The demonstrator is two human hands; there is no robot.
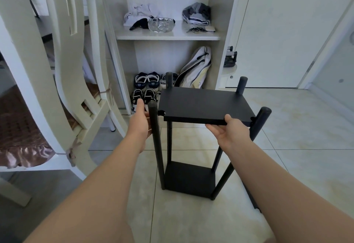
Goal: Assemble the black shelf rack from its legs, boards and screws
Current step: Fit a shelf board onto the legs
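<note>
Tiled floor (287, 127) is carrying the rack: lower board (189, 179) sitting fitted among four legs (156, 147); right hand (229, 131) is pinching the upper board (203, 104), left hand (140, 120) is cupping the near-left leg; screws unseen.

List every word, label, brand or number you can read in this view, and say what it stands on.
No text here can be read.
Folded grey garment with a white band on the cupboard shelf: dark lettering on the band, too blurred to read.
Dark blue and white sneakers: small marks on the tongues, too small to read.
Black shelf board, black round legs: no label visible.
</note>
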